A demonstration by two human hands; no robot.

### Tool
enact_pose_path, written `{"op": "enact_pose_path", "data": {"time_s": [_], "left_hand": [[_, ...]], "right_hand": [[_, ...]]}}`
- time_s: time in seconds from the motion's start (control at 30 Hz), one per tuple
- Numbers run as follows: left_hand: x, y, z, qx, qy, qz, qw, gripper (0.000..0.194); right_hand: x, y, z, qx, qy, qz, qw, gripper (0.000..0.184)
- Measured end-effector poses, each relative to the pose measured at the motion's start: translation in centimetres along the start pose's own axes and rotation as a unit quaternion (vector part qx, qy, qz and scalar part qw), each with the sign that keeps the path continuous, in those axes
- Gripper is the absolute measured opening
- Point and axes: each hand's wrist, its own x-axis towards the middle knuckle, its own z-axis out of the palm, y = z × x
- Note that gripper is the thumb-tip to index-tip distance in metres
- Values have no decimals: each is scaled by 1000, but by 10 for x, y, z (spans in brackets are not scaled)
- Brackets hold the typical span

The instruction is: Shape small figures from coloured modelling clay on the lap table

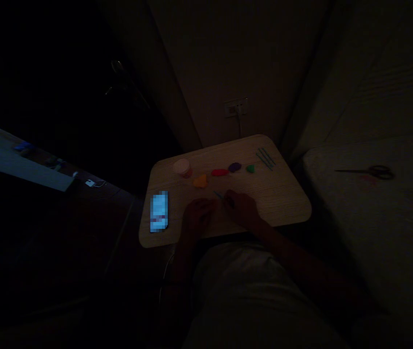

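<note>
The room is very dark. My left hand (197, 213) and my right hand (240, 206) rest close together on a small wooden lap table (282, 198), near its front edge. Both have curled fingers. A thin green stick (218, 195) shows between them, apparently pinched by my right hand. Beyond the hands lie small clay lumps in a row: orange (200, 181), red (220, 172), purple (234, 167) and green (250, 168). A small pinkish tub (183, 167) stands at the row's left end.
A lit phone (159, 211) lies at the table's left front. Several thin green sticks (265, 158) lie at the far right corner. Scissors (369, 171) rest on the pale surface to the right. A wall socket (236, 107) sits behind the table.
</note>
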Motion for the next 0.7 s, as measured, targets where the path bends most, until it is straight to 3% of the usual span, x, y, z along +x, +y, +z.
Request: {"op": "enact_pose_path", "data": {"time_s": [0.43, 0.57, 0.7], "left_hand": [[6, 7, -1, -25, 20, -47, 998, 11], [4, 11, -1, -63, 49, -110, 991, 14], [1, 9, 2, -124, 114, -183, 969, 22]], "right_hand": [[0, 0, -1, 7, -4, 1, 1000, 25], [0, 0, 0, 6, -3, 5, 1000, 25], [1, 0, 0, 10, -2, 4, 1000, 25]]}}
